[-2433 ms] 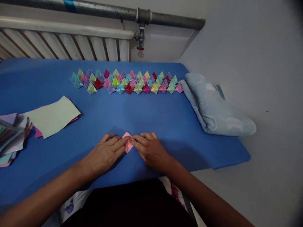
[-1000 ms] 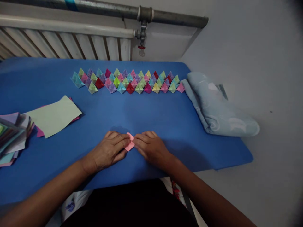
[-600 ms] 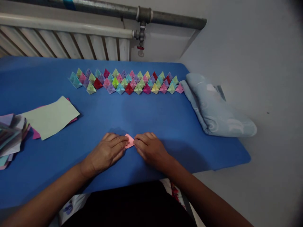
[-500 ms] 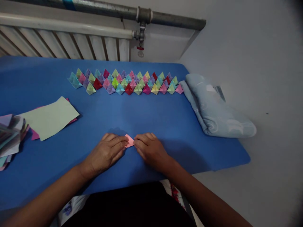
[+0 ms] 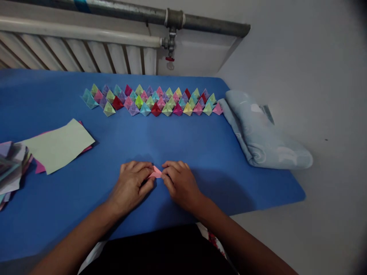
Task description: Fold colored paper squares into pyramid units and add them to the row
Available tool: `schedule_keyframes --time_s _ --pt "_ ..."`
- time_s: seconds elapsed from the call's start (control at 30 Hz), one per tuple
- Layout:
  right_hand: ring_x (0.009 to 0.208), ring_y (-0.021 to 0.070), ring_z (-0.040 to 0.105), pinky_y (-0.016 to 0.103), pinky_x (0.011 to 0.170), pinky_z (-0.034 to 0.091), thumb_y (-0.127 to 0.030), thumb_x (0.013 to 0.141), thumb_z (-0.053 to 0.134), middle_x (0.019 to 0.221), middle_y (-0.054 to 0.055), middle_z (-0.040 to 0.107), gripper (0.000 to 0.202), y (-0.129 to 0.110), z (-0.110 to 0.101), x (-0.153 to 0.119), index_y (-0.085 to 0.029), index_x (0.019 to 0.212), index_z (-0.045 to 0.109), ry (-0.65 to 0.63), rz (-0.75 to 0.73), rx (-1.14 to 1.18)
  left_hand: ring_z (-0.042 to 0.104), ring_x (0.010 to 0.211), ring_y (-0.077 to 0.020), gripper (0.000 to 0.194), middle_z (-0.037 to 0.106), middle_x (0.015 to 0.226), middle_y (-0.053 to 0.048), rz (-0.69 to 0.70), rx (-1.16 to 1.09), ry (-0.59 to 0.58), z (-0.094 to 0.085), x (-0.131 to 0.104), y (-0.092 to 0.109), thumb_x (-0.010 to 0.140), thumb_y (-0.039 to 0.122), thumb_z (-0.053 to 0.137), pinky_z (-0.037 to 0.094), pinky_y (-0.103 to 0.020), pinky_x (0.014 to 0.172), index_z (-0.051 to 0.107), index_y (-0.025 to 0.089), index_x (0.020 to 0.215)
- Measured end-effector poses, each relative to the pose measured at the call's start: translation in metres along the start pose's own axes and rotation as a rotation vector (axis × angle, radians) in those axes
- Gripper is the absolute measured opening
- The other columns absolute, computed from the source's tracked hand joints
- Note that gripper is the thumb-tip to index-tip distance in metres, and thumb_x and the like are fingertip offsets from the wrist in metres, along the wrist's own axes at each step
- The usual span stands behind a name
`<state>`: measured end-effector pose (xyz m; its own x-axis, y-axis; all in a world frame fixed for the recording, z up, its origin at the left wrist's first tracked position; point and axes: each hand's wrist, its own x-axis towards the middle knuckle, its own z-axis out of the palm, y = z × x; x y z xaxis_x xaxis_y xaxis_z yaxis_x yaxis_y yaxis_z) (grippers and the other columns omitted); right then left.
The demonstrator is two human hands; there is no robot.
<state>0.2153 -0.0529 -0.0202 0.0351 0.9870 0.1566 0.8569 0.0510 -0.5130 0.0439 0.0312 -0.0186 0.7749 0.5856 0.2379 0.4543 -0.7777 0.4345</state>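
Observation:
A small folded pink paper (image 5: pixel 156 172) lies on the blue table between my two hands. My left hand (image 5: pixel 133 183) grips its left side, the fingers on top and the thumb at the lower edge. At its right corner, my right hand (image 5: pixel 180 183) pinches the paper with thumb and fingertips. The fingers partly cover the paper. Beyond the hands, several folded paper boats (image 5: pixel 156 109) in many colours stand in close rows.
Pale green sheets (image 5: pixel 59 145) with pink ones beneath lie at the left, beside a mixed paper stack (image 5: pixel 11 168). A folded light-blue cloth (image 5: pixel 260 133) rests at the table's right edge. A radiator (image 5: pixel 80 49) stands behind the blue table (image 5: pixel 120 133).
My left thumb has come out to the lower edge of the pink paper, which now shows a flatter, changed outline. The right hand stays at its right corner. The view has shifted slightly.

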Motion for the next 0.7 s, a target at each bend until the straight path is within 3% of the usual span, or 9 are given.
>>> schedule_keyframes --time_s 0.2,0.5,0.7 --pt "0.099 0.0214 0.056 0.036 0.087 0.041 -0.023 0.090 0.058 0.112 0.008 0.066 0.010 0.0012 0.0010 -0.0023 -0.019 0.094 0.066 0.035 -0.063 -0.014 0.057 0.098 -0.0233 0.015 0.069 0.110 -0.005 0.028 -0.014 -0.006 0.0011 -0.0024 -0.0031 0.091 0.025 0.053 0.038 -0.042 0.084 0.067 0.022 0.096" --pt "0.088 0.0185 0.052 0.036 0.079 0.033 -0.024 0.093 0.054 0.096 0.005 0.067 0.014 -0.0043 0.0065 -0.0001 -0.018 0.092 0.067 0.034 -0.191 -0.109 0.058 0.097 -0.0225 0.010 0.069 0.110 -0.004 0.043 -0.029 0.002 0.0018 -0.0026 -0.0045 0.090 0.025 0.058 0.038 -0.042 0.085 0.065 0.022 0.097" --pt "0.086 0.0166 0.052 0.034 0.079 0.033 -0.022 0.094 0.051 0.093 0.003 0.068 0.017 -0.0019 0.0085 -0.0018 -0.019 0.090 0.067 0.125 -0.269 -0.131 0.059 0.096 -0.0216 0.014 0.070 0.110 -0.005 0.085 0.015 0.021 0.0010 -0.0026 -0.0034 0.090 0.023 0.058 0.038 -0.041 0.084 0.064 0.021 0.102"
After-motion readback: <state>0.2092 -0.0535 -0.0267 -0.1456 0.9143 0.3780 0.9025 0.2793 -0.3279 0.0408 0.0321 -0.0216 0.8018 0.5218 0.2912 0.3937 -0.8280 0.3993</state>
